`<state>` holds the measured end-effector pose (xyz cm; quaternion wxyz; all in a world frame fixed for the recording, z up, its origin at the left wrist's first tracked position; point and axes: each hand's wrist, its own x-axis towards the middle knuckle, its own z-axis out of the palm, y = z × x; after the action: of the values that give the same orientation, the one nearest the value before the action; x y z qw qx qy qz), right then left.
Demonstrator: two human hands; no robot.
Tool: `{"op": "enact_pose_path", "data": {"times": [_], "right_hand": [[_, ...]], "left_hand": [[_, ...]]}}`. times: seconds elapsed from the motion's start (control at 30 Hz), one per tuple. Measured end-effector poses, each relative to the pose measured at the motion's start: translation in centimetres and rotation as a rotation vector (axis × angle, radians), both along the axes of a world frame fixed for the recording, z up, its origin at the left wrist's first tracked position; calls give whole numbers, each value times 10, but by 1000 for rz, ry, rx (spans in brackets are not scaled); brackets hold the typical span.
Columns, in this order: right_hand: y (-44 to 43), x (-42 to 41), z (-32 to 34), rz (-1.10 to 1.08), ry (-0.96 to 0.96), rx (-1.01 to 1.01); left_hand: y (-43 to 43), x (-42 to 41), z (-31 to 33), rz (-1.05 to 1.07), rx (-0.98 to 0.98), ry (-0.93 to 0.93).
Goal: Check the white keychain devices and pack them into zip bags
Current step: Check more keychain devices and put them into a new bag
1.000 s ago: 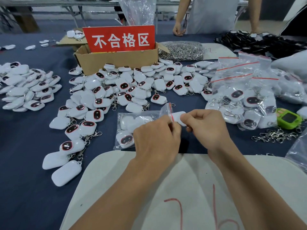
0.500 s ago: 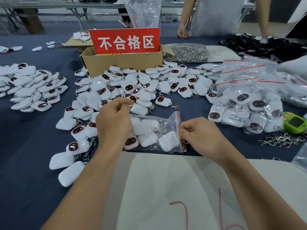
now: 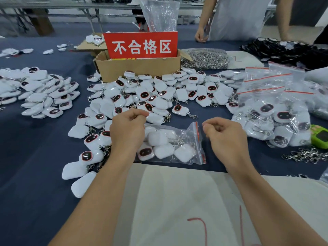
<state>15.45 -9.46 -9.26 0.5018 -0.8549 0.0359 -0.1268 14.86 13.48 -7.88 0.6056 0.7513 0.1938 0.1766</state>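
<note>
The right hand [image 3: 225, 137] has let go of the bag's red zip edge. It now hangs just beside that edge, not touching it, fingers curled in and holding nothing. The bag [image 3: 170, 144] lies flat on the blue table [image 3: 26, 157] between the two hands, with several white devices [image 3: 163, 150] inside. The left hand [image 3: 127, 128] stays over the bag's left end, fingers curled and thumb against forefinger; I cannot tell whether it holds anything. More devices lie heaped behind, in front of a box [image 3: 138, 68] with a red sign [image 3: 142, 45]. Filled bags [image 3: 266, 107] lie to the right.
</note>
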Motion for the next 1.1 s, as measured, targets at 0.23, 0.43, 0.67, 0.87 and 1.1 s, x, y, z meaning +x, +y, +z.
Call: {"op": "enact_pose_path", "data": {"times": [0.23,0.43,0.67,0.87,1.1], "right_hand": [[18,54,-2,132,-13,-45],[35,77,2,345,70,-596],[16,53,-3,152,4,-391],[13,-8,-1,-17,-181,-144],[2,-39,4,-150,-48,340]], "left_hand": [[-7,-6,-1,-39,166,24],[-4,-7,0,-64,233,65],[4,-8,0,-205,184,55],[-4,-15,0,-430,514,78],[-17,-17,3,-395,566,42]]}}
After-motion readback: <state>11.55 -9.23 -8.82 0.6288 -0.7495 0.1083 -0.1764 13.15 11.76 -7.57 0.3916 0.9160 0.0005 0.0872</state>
